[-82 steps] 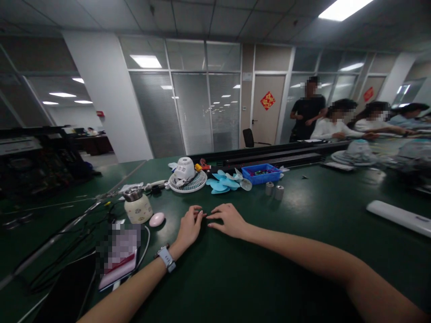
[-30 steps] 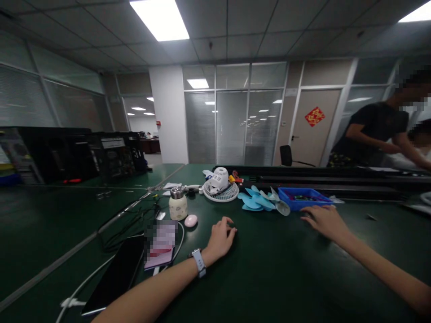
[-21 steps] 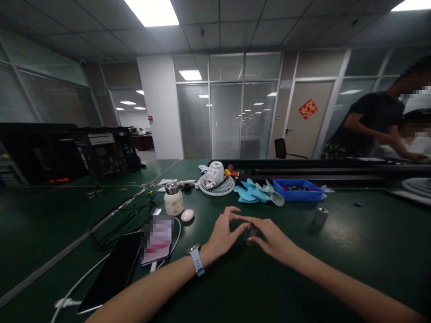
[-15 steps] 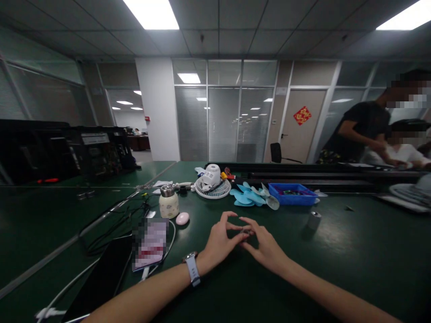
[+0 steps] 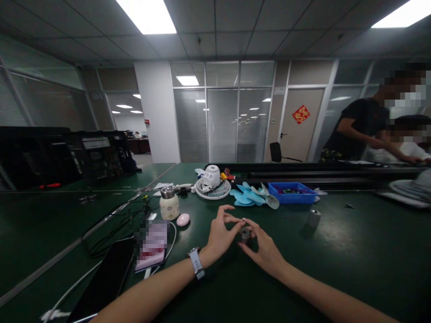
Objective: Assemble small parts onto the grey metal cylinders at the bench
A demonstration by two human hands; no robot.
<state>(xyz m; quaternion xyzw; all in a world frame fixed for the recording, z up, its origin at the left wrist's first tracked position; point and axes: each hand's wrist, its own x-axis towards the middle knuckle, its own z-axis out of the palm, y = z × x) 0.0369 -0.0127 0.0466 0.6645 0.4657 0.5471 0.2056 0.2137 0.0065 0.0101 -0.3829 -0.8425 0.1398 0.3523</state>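
Over the middle of the table, my right hand (image 5: 266, 249) has its thumb and fingers around a small silver metal cylinder (image 5: 245, 235) with a round opening in its top. My left hand (image 5: 220, 233) is at the cylinder's upper left, its index finger raised. Its thumb and another fingertip come together by the top of the cylinder; what they pinch, if anything, is too small to make out. A similar metal cylinder (image 5: 314, 218) stands upright on the table to the right, apart from both hands.
Beyond my hands lie light-blue fan blades (image 5: 247, 196), a white fan part (image 5: 212, 181) and a blue tray (image 5: 292, 194) of small parts. To the left are a cream bottle (image 5: 169, 206), a pink oval object (image 5: 183, 220), a phone (image 5: 153, 246) and cables. Two people are at the far right.
My hands have shifted slightly, and more of the metal cylinder shows between them. My right thumb has moved down and away from its index finger.
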